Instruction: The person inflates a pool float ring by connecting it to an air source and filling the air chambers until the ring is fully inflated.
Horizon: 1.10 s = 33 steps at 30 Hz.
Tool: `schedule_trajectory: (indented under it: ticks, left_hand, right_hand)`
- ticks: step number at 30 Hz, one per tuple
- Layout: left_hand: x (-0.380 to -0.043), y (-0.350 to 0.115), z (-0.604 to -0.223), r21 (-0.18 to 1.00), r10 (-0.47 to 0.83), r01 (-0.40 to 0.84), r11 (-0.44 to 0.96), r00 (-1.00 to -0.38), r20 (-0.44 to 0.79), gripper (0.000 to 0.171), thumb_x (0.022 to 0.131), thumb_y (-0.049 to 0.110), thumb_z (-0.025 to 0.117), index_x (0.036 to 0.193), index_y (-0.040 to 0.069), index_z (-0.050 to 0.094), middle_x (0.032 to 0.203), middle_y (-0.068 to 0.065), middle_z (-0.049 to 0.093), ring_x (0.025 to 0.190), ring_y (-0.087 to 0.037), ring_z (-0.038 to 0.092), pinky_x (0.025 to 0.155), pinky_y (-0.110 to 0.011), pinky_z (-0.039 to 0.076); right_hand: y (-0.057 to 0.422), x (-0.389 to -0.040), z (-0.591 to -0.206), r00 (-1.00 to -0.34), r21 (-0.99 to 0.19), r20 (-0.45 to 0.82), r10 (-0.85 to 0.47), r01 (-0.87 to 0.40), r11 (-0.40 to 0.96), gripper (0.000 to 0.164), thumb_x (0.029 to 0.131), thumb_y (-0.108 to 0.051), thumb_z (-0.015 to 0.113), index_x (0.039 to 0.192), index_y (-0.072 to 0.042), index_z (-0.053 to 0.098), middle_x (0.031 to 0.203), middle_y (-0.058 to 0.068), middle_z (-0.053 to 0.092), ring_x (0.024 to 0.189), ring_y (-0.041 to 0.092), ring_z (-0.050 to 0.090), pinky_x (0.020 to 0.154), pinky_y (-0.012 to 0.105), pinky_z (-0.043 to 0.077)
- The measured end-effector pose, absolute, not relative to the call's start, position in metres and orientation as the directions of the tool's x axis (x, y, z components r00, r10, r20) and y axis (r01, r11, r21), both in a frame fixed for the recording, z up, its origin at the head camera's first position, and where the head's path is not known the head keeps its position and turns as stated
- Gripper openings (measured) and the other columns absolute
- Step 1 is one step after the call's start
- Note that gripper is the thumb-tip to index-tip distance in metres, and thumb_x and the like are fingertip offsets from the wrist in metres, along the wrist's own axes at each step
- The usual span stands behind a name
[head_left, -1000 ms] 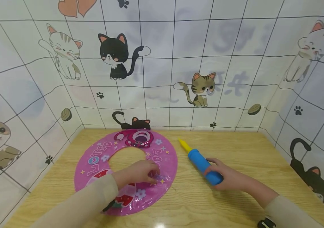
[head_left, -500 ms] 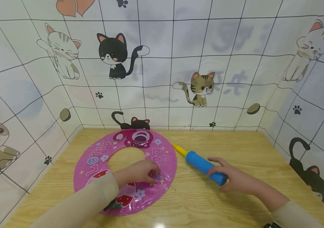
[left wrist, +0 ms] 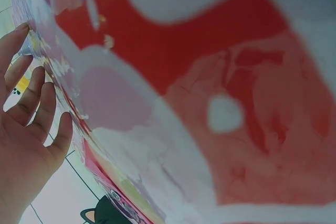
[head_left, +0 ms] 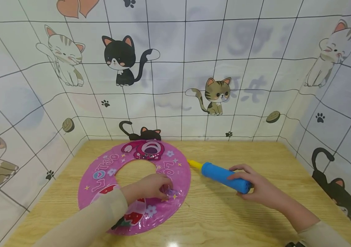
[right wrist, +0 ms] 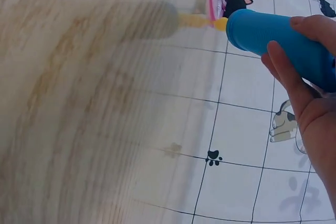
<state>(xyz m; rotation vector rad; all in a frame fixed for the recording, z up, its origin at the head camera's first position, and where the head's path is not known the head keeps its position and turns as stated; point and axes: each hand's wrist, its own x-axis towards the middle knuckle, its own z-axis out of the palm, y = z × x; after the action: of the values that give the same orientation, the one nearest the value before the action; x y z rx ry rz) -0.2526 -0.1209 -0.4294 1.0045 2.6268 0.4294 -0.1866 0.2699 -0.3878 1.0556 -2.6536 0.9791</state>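
A pink inflated swim ring (head_left: 101, 171) with a cartoon bear and strawberry print lies on the left half of the table. My left hand (head_left: 152, 187) reaches over its hole and pinches the clear air valve (head_left: 171, 192) on the ring's near right part. The left wrist view shows the hand (left wrist: 31, 114) beside the ring's large strawberry print (left wrist: 173, 77). My right hand (head_left: 257, 183) grips the rear end of a blue hand pump (head_left: 221, 175). The pump's yellow nozzle (head_left: 195, 164) points left, its tip right at the ring's outer right edge. In the right wrist view the fingers wrap the blue barrel (right wrist: 283, 40).
The wooden table (head_left: 212, 219) is bounded at the back and both sides by a white gridded cloth (head_left: 169, 79) printed with cartoon cats. A small dark object (head_left: 295, 244) sits at the bottom edge beside the right sleeve.
My right hand has moved right and slightly up, swinging the pump closer to level. Its nozzle has come left and down to the ring's edge. My left hand keeps its place on the valve.
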Motion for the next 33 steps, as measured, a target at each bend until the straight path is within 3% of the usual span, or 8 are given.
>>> schedule_trajectory:
  ticks: [7, 10, 14, 24, 33]
  left_hand:
    - [-0.251, -0.121, -0.428, 0.372, 0.688, 0.603, 0.705, -0.708, -0.156, 0.029, 0.080, 0.031, 0.082, 0.104, 0.028, 0.066, 0.089, 0.017, 0.056, 0.082, -0.002, 0.053, 0.079, -0.022, 0.050]
    - [-0.252, -0.122, -0.429, 0.377, 0.690, 0.603, 0.703, -0.708, -0.155, 0.029, 0.080, 0.031, 0.082, 0.104, 0.028, 0.066, 0.089, 0.017, 0.056, 0.083, -0.002, 0.054, 0.079, -0.023, 0.050]
    - [-0.253, -0.122, -0.432, 0.362, 0.698, 0.620, 0.696, -0.702, -0.139, 0.029, 0.080, 0.032, 0.081, 0.104, 0.028, 0.066, 0.090, 0.017, 0.056, 0.083, -0.002, 0.054, 0.079, -0.023, 0.049]
    - [-0.252, -0.121, -0.433, 0.339, 0.696, 0.634, 0.695, -0.711, -0.097, 0.025, 0.079, 0.030, 0.081, 0.099, 0.028, 0.066, 0.087, 0.017, 0.055, 0.079, -0.002, 0.052, 0.076, -0.023, 0.049]
    - [-0.249, -0.118, -0.431, 0.396, 0.660, 0.578, 0.714, -0.743, -0.106, 0.020, 0.082, 0.025, 0.079, 0.098, 0.026, 0.068, 0.085, 0.017, 0.056, 0.078, -0.004, 0.053, 0.075, -0.022, 0.050]
  right_hand:
    - [0.278, -0.185, -0.380, -0.715, -0.484, 0.514, -0.475, -0.698, 0.528, 0.060, 0.070, 0.003, 0.085, 0.120, -0.019, 0.062, 0.128, 0.004, 0.054, 0.117, 0.006, 0.047, 0.078, 0.026, 0.053]
    - [0.279, -0.182, -0.376, -0.714, -0.504, 0.550, -0.434, -0.698, 0.509, 0.060, 0.068, 0.008, 0.084, 0.120, -0.014, 0.062, 0.127, 0.007, 0.055, 0.118, 0.001, 0.045, 0.081, 0.021, 0.050]
    - [0.279, -0.178, -0.368, -0.736, -0.574, 0.562, -0.376, -0.675, 0.463, 0.060, 0.068, 0.015, 0.080, 0.120, -0.008, 0.061, 0.126, 0.007, 0.057, 0.119, 0.002, 0.048, 0.087, 0.014, 0.046]
    - [0.281, -0.164, -0.350, -0.735, -0.617, 0.592, -0.330, -0.677, 0.401, 0.063, 0.069, 0.023, 0.075, 0.125, 0.002, 0.053, 0.130, 0.003, 0.058, 0.124, 0.010, 0.048, 0.089, 0.016, 0.046]
    - [0.279, -0.166, -0.350, -0.642, -0.680, 0.679, -0.356, -0.733, 0.024, 0.065, 0.071, 0.032, 0.065, 0.129, 0.012, 0.044, 0.131, 0.018, 0.056, 0.126, 0.024, 0.048, 0.090, 0.023, 0.050]
